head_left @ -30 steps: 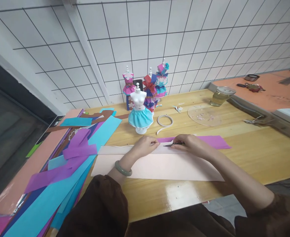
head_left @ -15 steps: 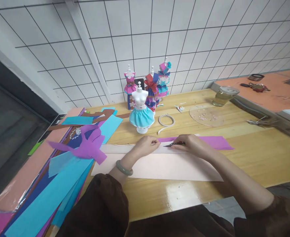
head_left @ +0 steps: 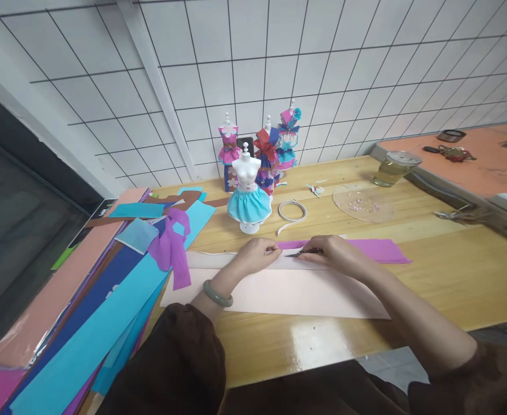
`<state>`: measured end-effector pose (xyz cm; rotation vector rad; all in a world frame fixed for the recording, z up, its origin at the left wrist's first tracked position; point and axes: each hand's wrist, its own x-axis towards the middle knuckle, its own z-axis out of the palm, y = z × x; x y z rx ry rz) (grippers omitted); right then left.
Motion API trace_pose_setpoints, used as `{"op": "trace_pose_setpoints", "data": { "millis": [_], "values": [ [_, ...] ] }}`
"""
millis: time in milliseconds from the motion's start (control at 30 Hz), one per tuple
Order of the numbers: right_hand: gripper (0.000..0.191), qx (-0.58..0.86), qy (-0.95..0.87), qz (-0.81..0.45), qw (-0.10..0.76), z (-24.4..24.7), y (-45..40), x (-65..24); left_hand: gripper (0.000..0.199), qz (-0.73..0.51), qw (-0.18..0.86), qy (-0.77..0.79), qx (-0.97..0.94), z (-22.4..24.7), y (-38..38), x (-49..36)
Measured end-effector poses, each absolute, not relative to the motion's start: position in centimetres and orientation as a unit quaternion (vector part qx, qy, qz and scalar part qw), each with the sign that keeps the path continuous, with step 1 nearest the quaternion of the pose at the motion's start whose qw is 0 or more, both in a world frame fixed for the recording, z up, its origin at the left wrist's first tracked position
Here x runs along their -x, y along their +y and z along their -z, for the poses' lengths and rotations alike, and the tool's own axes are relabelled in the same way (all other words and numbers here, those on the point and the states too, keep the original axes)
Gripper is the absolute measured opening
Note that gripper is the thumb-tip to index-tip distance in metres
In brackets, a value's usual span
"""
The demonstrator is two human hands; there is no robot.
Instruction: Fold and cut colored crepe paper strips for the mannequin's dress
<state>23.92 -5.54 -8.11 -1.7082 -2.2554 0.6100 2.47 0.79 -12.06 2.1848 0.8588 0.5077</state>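
A long pale pink crepe paper sheet point(head_left: 305, 291) lies across the table with its far edge folded over in a strip. My left hand point(head_left: 260, 253), a green bangle on its wrist, has its fingers closed in a pinch at that folded strip. Facing it, my right hand point(head_left: 329, 252) is closed round dark, narrow-bladed scissors point(head_left: 303, 252). Their tips point left toward my left fingertips, low over the strip. A purple paper strip point(head_left: 381, 251) lies behind and partly beneath the pale sheet. Whether the blades are touching the paper is hard to tell.
A small white dress form point(head_left: 247, 170) in a turquoise skirt stands ahead, several dressed forms behind it. To its right are a coiled tape point(head_left: 291, 211), a clear plate of beads point(head_left: 361, 204) and a glass point(head_left: 394, 170). Coloured paper strips point(head_left: 93, 323) pile up at left.
On the left pile, the loose purple piece has dropped into a more upright bundle toward the right. A light blue scrap beside it has shifted farther back. Both my hands look nearly still.
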Motion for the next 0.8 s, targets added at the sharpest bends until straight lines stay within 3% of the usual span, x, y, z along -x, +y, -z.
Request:
{"op": "trace_pose_setpoints", "data": {
  "millis": [800],
  "values": [
    [0.04, 0.593, -0.766, -0.214, 0.125, 8.61, -5.46, -23.94, 0.026, -0.198, 0.361, 0.336, -0.847, 12.04, 0.92, -2.27]
  ]
}}
